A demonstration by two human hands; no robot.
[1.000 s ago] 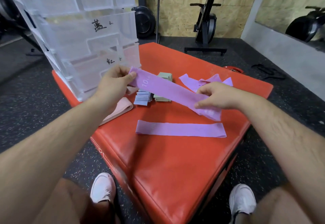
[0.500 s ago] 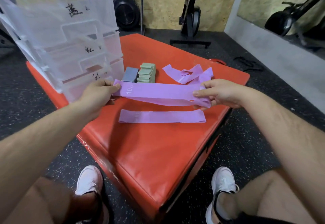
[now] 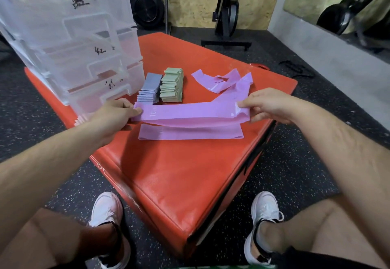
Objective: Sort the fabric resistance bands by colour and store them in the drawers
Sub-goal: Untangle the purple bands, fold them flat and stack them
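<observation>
The near half of the red pad (image 3: 179, 173) is bare, with free room between the knees and the bands. On it lies a flat purple band (image 3: 190, 134), its right end close to the pad's right edge, so anything slid that way could drop to the floor.

Just above it hangs the held band (image 3: 190, 111), also purple. The left hand (image 3: 114, 114) pinches its left end between thumb and fingers, and the right hand (image 3: 272, 106) pinches its right end the same way. A second ago this band slanted, its left end up by the drawers. Now it is level, stretched out and lowered to just over the flat one. That suggests it is about to be laid on top, starting a purple pile.

Beyond stand a grey-blue stack (image 3: 148, 89) and a green stack (image 3: 172, 87), touching or nearly so, both already folded. Loose purple bands (image 3: 221, 81) lie crumpled to their right, still to be sorted. The clear drawers (image 3: 84, 47) sit at the pad's far left corner, just beside the left hand. Whether any purple is inside, I cannot tell.
</observation>
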